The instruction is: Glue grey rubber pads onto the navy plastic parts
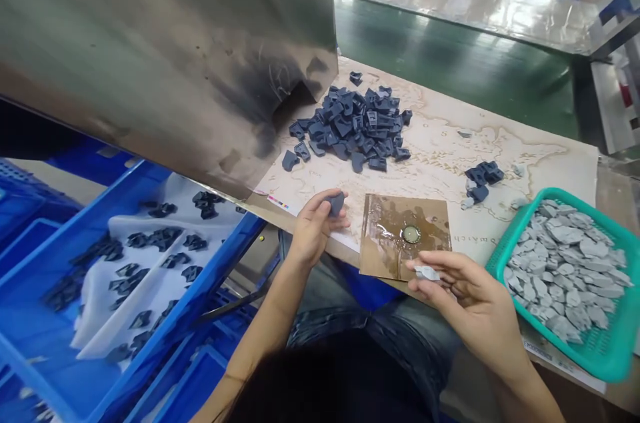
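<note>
My left hand (316, 226) pinches a small dark blue-grey plastic piece (336, 203) above the table's near edge. Between thumb and fingers of my right hand (470, 299) is a light grey stone-like piece (427, 273). A square of brown cardboard (380, 263) lies between the hands, its surface wet and shiny. Near its middle sits a small round cap (411, 234) with liquid in it. Beyond the hands rises a heap of dark plastic pieces (357, 123). To the right stands a green basket (537, 199) full of similar grey pieces (570, 256).
A large metal panel (165, 63) slants over the left of the table. Several dark pieces (484, 173) form a small group near the basket. At left, a blue crate (30, 323) holds white cloth (100, 303) with dark pieces. A green conveyor belt (450, 56) runs behind.
</note>
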Action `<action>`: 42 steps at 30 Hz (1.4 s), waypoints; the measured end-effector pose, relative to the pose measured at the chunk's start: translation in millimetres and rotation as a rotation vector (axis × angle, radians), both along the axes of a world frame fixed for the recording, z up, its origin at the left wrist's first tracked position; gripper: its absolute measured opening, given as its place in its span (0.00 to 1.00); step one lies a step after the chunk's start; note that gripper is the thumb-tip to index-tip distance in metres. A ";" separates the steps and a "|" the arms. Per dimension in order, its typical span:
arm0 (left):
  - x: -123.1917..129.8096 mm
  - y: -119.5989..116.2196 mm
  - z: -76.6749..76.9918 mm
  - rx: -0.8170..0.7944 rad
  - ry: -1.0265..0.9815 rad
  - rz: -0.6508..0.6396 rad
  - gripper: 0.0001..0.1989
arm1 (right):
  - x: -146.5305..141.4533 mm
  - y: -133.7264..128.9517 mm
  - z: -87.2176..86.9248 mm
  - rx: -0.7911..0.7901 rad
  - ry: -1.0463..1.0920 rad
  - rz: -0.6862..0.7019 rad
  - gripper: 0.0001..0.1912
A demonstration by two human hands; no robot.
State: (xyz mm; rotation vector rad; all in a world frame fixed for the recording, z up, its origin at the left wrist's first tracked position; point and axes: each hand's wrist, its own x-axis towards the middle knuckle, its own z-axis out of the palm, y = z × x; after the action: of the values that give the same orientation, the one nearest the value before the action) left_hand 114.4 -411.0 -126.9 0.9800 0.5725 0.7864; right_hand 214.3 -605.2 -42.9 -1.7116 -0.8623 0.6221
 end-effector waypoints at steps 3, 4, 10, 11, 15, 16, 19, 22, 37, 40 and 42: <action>-2.8 1.7 0.3 0.017 -0.022 -0.024 0.23 | 1.6 4.1 0.3 0.033 -0.191 0.031 0.06; -3.9 0.8 0.5 0.029 -0.032 -0.022 0.23 | 2.8 5.1 0.5 0.050 -0.270 0.029 0.05; -5.9 -7.6 0.0 0.070 -0.017 -0.044 0.22 | 16.3 5.1 -4.4 -0.071 -0.580 -0.085 0.07; -5.6 -8.8 -0.3 0.067 -0.024 -0.041 0.22 | 18.6 5.2 -6.9 -0.095 -0.582 -0.082 0.06; -4.7 -12.5 -1.1 0.058 -0.064 -0.027 0.19 | 26.5 10.2 -21.0 -0.102 -0.692 -0.007 0.08; -4.5 -13.2 -1.0 0.059 -0.068 -0.026 0.19 | 28.2 12.5 -24.8 -0.094 -0.744 0.019 0.09; -4.2 -14.7 0.0 0.060 -0.069 -0.036 0.21 | 33.7 19.2 -34.9 -0.108 -0.856 0.079 0.12; -3.9 -15.2 1.4 0.050 -0.069 -0.065 0.23 | 39.2 24.0 -42.4 -0.155 -0.860 0.121 0.13; -7.1 -40.9 23.6 0.069 0.007 -0.199 0.17 | 39.4 17.0 -16.2 -0.061 -0.235 -0.025 0.16; -5.3 -56.2 34.5 0.103 0.007 -0.281 0.14 | 29.8 11.0 -16.8 0.062 -0.038 -0.064 0.15; -3.2 -61.9 39.9 0.122 -0.002 -0.321 0.12 | 24.0 8.7 -15.0 0.121 0.021 -0.060 0.13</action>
State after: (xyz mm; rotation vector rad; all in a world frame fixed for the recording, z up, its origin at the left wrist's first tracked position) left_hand 111.2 -472.9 -87.0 1.1492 0.3558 0.5391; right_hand 238.2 -596.5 -57.9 -1.6131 -0.8139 0.5362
